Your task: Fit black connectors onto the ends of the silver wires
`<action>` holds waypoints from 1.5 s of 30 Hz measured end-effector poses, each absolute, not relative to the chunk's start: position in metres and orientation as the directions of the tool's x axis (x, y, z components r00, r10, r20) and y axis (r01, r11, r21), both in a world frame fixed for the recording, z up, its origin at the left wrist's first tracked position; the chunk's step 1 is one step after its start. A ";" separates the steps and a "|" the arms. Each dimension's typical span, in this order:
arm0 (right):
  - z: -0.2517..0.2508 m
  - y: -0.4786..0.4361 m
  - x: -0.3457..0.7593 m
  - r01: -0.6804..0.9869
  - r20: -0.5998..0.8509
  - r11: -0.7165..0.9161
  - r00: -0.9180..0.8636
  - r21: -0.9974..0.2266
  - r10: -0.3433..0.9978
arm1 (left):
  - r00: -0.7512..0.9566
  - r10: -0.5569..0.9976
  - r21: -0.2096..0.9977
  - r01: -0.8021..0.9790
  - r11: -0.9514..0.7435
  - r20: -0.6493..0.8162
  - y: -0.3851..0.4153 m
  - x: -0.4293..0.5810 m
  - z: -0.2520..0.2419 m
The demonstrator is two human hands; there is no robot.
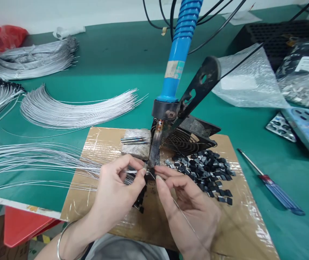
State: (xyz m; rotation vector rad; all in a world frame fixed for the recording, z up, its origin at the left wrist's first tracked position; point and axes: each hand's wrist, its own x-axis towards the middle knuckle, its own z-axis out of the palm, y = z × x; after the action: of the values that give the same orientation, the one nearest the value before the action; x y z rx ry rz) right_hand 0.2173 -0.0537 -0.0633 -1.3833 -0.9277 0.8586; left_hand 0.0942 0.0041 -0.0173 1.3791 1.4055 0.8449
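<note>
My left hand pinches the end of a white wire between thumb and fingertips, just under the tip of a stand-held soldering iron. My right hand holds a thin strand of solder wire, closed at the fingertips. That strand's end meets the white wire's end near the iron's dark tip. Whether they touch the tip is too small to tell. Behind the iron stands a small black fan. Small black connectors lie heaped beyond my right hand.
Brown cardboard covers the bench under my hands. A grey block bears several thin metal pieces. Bundles of white wires lie on the left. A screwdriver, a phone and plastic bags are on the right.
</note>
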 end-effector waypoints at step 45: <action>-0.066 -0.054 0.215 0.097 0.117 0.083 0.430 -0.992 0.895 | 0.083 0.989 0.925 0.370 0.086 -0.126 0.001 0.091 -0.021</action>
State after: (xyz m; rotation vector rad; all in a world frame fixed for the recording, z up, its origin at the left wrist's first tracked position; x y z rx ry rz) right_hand 0.2153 -0.0541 -0.0660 -1.3679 -0.9704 0.7633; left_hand 0.0913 0.0011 -0.0211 1.4389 1.4421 0.8493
